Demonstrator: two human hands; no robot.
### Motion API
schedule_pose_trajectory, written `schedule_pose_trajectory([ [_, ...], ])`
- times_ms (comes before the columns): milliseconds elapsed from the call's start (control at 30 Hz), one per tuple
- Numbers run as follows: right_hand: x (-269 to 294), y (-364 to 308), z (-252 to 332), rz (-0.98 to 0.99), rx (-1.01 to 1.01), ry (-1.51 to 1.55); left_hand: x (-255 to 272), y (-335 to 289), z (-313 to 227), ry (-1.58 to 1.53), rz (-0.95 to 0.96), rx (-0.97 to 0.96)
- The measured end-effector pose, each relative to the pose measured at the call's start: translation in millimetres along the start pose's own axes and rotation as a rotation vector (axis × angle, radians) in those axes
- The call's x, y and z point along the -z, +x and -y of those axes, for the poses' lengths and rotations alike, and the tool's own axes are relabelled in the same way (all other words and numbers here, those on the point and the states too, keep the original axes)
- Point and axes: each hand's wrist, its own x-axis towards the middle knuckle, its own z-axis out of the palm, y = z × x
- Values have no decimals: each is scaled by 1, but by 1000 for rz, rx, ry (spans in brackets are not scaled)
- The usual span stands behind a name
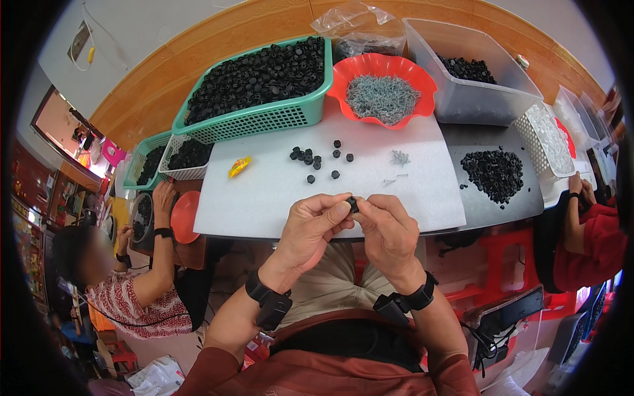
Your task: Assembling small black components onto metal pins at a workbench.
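Observation:
At the near edge of the white work surface, my left hand [312,228] pinches a small black plastic part [352,204] between thumb and fingers. Fingertips of my right hand [391,232] close on the same part from the other side; whether they also hold something thinner is hidden. Just beyond my hands lie several loose black plastic parts [308,157], short and knob-like. To their right is a small pile of grey screws [400,157], with a couple of single screws [389,181] nearer to me.
At the back stand a green basket [264,119] of black parts, a red scalloped bowl [424,99] of screws and a clear bin [475,105]. A yellow packet [239,166] lies left; a black heap [492,175] lies right. Co-workers sit left [142,294] and right [588,244].

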Motion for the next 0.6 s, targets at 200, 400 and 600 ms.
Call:
schedule_pose_trajectory([
  [200, 0, -1, 0, -5, 16, -27, -1, 0, 0, -7, 12, 1],
  [400, -1, -2, 3, -20, -1, -25, 2, -1, 3, 7, 14, -14],
  [600, 2, -1, 5, -6, -32, -10, 1, -1, 2, 35, 27, -17],
])
